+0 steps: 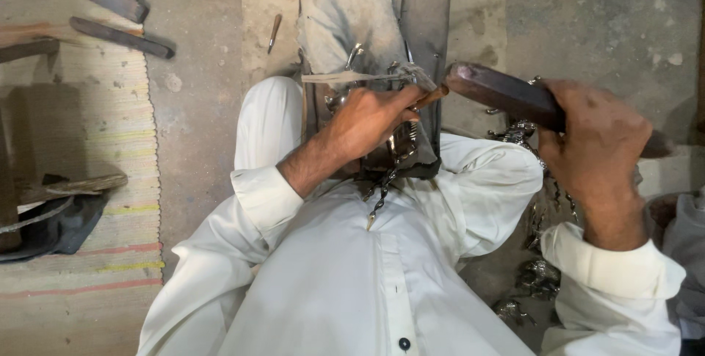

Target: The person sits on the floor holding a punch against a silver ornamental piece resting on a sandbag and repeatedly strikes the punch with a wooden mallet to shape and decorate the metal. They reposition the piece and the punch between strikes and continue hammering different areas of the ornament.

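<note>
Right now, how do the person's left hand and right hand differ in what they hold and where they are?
The left hand pinches thin shiny metal pieces over the grey block, while the right hand grips a thick dark wooden tool. The left hand sits at the centre between the knees; the right hand is further out to the side. Both are bare, closed, and come out of white sleeves.

The person wears loose white clothing: a long white shirt with a buttoned front placket and one dark button (403, 343) low on it. Both long sleeves end in folded-back white cuffs, one at the left wrist (266, 196), one at the right wrist (613, 264). The trousers are white too, creased at the knees.
</note>
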A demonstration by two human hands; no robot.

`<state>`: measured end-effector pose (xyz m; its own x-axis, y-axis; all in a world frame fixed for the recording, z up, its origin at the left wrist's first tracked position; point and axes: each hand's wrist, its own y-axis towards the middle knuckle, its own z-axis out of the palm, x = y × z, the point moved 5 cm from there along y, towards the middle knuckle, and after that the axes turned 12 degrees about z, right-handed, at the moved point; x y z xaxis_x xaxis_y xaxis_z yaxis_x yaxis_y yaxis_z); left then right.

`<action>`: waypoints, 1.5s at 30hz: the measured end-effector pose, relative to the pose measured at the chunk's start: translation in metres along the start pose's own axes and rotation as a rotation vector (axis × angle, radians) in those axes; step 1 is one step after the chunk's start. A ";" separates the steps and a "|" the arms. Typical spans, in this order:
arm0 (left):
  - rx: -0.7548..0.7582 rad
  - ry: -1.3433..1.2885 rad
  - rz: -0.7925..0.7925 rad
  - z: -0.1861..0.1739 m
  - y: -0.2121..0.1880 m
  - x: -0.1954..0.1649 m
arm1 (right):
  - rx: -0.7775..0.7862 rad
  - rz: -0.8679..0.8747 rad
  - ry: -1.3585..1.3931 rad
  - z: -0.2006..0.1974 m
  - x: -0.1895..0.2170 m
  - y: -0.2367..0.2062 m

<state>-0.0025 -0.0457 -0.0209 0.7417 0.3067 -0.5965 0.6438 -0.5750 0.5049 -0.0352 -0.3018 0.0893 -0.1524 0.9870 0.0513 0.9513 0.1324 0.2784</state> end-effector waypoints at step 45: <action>-0.154 -0.122 -0.024 -0.019 -0.005 -0.008 | 0.347 0.220 0.226 0.042 -0.015 -0.013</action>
<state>-0.0081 -0.0308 -0.0069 0.7032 0.2192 -0.6763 0.6894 -0.4427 0.5733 -0.0346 -0.3142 0.0450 0.0453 0.9554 0.2918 0.9951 -0.0175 -0.0974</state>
